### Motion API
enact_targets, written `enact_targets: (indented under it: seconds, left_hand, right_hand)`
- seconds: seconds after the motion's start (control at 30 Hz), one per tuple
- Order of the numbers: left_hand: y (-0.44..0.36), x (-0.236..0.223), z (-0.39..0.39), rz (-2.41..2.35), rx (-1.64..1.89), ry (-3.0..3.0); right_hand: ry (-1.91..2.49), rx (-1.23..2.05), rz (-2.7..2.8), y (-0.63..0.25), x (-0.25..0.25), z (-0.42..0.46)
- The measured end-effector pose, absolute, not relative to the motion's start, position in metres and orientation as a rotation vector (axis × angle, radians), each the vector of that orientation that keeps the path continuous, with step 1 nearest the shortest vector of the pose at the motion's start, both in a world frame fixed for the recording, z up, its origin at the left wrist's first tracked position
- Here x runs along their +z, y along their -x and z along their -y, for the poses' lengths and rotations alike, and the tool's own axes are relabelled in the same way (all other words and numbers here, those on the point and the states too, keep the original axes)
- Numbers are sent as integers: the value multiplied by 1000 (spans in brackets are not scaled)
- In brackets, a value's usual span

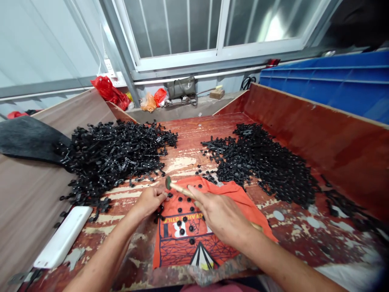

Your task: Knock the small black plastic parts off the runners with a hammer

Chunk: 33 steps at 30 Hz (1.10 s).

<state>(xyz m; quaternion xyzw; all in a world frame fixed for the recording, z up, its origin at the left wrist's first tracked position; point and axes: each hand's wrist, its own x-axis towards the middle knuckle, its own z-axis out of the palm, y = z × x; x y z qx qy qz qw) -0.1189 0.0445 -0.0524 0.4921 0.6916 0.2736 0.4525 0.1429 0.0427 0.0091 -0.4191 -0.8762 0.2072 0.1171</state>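
My right hand (217,207) is wrapped round the wooden handle of a small hammer (179,188), whose dark head points to the far left, above the cloth. My left hand (151,201) is closed in a pinch at the cloth's left edge, on a small black plastic part (159,211) that the fingers partly hide. Under both hands lies an orange printed cloth (173,255), creased on the right. Several round black caps (182,231) stand on it in loose rows, between my hands and towards me.
A large heap of black plastic parts (115,150) lies left, a dark scoop-like piece (33,138) beside it. Another heap (261,162) lies right. A white power bank (63,237) sits front left. Wooden boards (304,125) wall the worn red table (188,125); a blue crate (331,81) stands beyond.
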Motion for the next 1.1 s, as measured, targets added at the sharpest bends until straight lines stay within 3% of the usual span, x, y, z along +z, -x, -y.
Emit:
enact_targets:
  seconds: [0.13,0.37,0.53,0.67,0.87,1.1]
  left_hand:
    - [119,-37,-39,-1683,745,-1181]
    - [112,13,-30,-1313,1102,-933]
    - [85,13,-39,-1233,1199,-755]
    - [62,12,-34,-1210,1229,-738]
    - [53,16,-20,-1299,862,-1033]
    - [85,5,-38,-1624,939,-1052]
  right_hand:
    - [1246,672,2497,-145,5,-49]
    - [1097,1075,1997,-165,0,-54]
    - [1070,1403,1779,-139,-15,-49]
    - [1040,1409,1735,-115,-15,-54]
    - [982,1359,1730,-110,-14,-64]
    - [1031,1262,1838,-146,-5,-61]
